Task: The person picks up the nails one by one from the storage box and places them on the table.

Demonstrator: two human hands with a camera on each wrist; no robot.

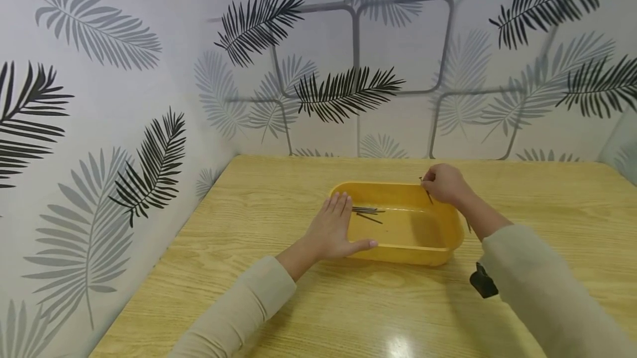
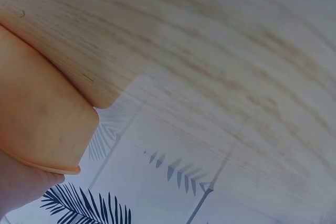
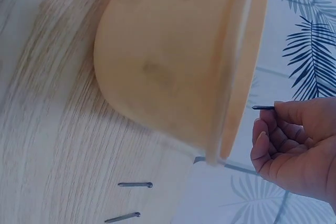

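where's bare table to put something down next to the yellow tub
Bare wood runs along the near table edge in front of the yellow tub, and to its left toward the wall. It is crowded at the tub: the left hand rests on its left rim, the right hand pinches a nail over the far right corner, and loose nails lie beside it.

Both arms are in long, loose sleeves of a plain pale beige, kind of an oatmeal colour, soft-looking fabric with no print, logo or stripes on it. The left sleeve ends in a rounded, slightly bunched cuff just short of the wrist. The right sleeve is baggier and its cuff sits further up the forearm, leaving more of the arm bare. A small black strap or mount pokes out under the right cuff. The left hand and right hand are bare: no gloves, rings or watch showing.
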